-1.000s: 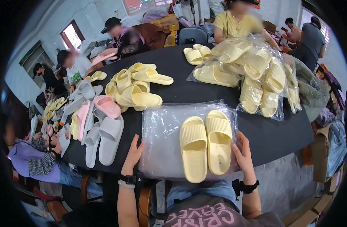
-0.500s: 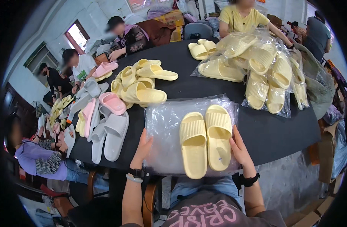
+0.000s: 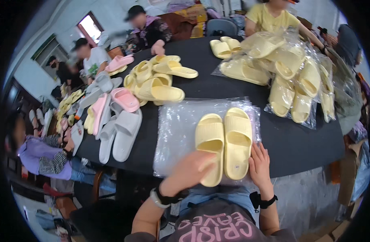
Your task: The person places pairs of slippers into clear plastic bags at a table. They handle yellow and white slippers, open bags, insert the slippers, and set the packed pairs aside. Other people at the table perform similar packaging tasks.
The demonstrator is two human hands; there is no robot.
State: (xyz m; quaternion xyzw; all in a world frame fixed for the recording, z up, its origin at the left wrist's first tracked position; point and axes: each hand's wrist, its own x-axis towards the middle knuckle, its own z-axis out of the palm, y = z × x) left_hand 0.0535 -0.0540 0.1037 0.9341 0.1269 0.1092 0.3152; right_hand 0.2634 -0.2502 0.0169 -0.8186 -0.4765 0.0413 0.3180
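A pair of pale yellow slide slippers (image 3: 238,145) lies side by side on a flat stack of clear plastic bags (image 3: 175,133), toes pointing away from me. My left hand (image 3: 189,169) reaches across the footbed of the left slipper; its fingers are blurred, so a grip cannot be made out. Against the outer edge of the right slipper rests my right hand (image 3: 260,164), its fingers stretched out over the bags' right edge and the dark table.
Loose yellow slippers (image 3: 162,89) are heaped beyond the bags. Grey slippers (image 3: 127,135) and pink slippers (image 3: 125,99) lie to the left. Bagged yellow slippers (image 3: 290,66) pile up at the far right of the dark table (image 3: 302,143). Several people sit around it.
My left hand has moved right, from the bags' left edge onto the left slipper. The right hand's fingers have spread flatter beside the right slipper. The view has shifted slightly.
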